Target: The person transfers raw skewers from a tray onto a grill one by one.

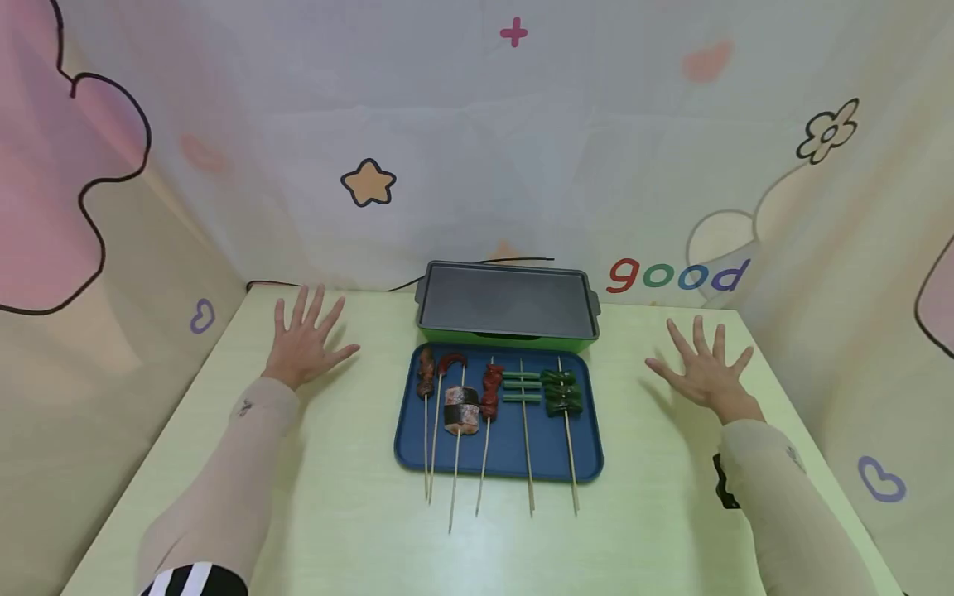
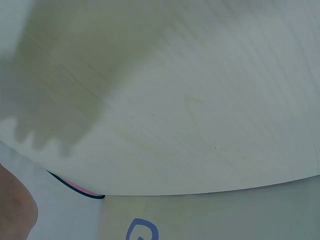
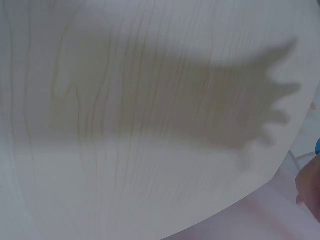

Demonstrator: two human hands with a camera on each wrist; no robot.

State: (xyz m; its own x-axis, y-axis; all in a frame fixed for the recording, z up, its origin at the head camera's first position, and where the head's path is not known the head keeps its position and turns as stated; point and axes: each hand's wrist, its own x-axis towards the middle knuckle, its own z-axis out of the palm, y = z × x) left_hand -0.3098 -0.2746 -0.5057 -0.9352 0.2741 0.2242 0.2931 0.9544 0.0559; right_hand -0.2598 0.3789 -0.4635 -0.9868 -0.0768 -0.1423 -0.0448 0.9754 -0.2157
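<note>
My left hand (image 1: pixel 301 343) is held over the table's left side, fingers straight and spread, holding nothing. On the right side my right hand (image 1: pixel 704 372) is spread the same way, also without anything in it. Between them lies a blue tray (image 1: pixel 507 459) with several skewers side by side: a brown meat skewer (image 1: pixel 426 372), a curled red shrimp-like piece (image 1: pixel 451 360), a thick pink-and-black roll (image 1: pixel 462 410), a red meat skewer (image 1: pixel 491 393), green bean-like sticks (image 1: pixel 522 386) and folded dark green leaves (image 1: pixel 562 393). Both wrist views show mostly tabletop and the hand's shadow.
Directly behind the tray stands a grill (image 1: pixel 510 298) with a flat grey plate and green base. The skewers' bare sticks reach past the tray's front edge. A printed curtain (image 1: pixel 477 165) encloses the table (image 1: pixel 358 513) at the back and sides.
</note>
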